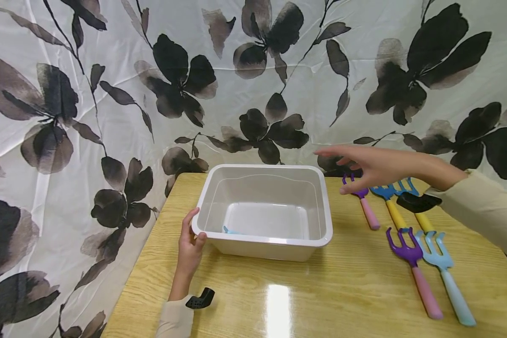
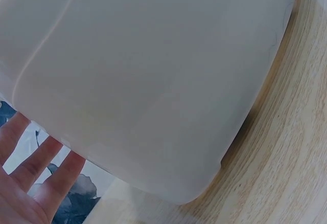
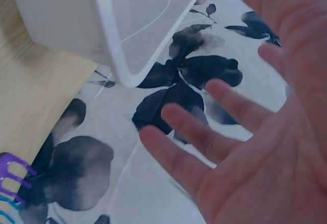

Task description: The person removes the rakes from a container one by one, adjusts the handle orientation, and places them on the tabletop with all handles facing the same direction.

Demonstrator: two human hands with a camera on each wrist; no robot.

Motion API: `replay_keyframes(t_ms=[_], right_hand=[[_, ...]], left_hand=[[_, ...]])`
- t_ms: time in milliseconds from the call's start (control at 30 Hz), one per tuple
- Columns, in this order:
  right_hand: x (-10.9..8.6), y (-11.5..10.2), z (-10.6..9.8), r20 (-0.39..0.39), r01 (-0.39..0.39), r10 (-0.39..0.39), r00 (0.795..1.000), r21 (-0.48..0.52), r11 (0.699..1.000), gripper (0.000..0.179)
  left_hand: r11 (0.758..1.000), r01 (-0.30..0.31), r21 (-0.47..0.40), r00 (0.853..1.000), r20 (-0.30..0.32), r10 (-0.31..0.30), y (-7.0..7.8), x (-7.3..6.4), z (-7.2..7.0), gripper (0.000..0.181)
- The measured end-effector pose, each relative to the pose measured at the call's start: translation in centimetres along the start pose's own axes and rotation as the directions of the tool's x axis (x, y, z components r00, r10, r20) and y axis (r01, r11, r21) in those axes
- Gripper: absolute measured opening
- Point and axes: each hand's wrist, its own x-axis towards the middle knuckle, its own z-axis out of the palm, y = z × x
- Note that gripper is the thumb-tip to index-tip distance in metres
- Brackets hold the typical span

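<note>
A white plastic tub [image 1: 262,251] stands on the table. My left hand [image 1: 190,249] grips its near left corner, thumb at the front of the rim and fingers along the left side; in the left wrist view those fingers [image 2: 53,178] lie against the tub's edge. Inside the tub, a small light blue piece [image 1: 228,230] shows, mostly hidden by the near wall. My right hand [image 1: 372,164] hovers right of the tub with fingers extended, holding nothing. Partly beneath it in the head view lies a purple hand fork with a pink handle [image 1: 369,213].
Two blue hand forks with yellow handles [image 1: 395,213] lie at the right, partly hidden by the right arm. Nearer are another purple fork with a pink handle [image 1: 426,293] and a light blue fork [image 1: 456,295]. A floral cloth [image 1: 219,28] hangs behind the wooden table [image 1: 228,300].
</note>
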Motion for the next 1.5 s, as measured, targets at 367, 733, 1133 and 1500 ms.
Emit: replay_keyframes(t_ms=[367, 733, 1133, 1500], right_hand=[[8.1, -1.4, 1.0, 0.183, 0.020, -0.031, 0.983, 0.063, 0.998, 0.093], [15.9, -1.5, 5.5, 0.332, 0.037, -0.056, 0.942, 0.064, 0.997, 0.096], [21.5, -0.1, 12.5, 0.572, -0.040, 0.021, 0.820, 0.020, 0.999, 0.091], [22.5, -0.3, 18.5, 0.768, -0.214, 0.126, 0.628, 0.015, 0.977, 0.062]], left_hand=[[1.000, 0.009, 0.006, 1.000, -0.003, -0.009, 0.0, -0.1, -0.5, 0.067], [1.000, 0.030, 0.008, 1.000, 0.008, -0.030, 0.1, 0.1, -0.7, 0.066], [0.999, 0.047, -0.006, 0.999, 0.004, -0.047, -0.1, 0.4, -0.4, 0.071], [0.999, 0.034, -0.019, 0.999, -0.011, -0.034, -0.2, 0.4, -0.3, 0.076]])
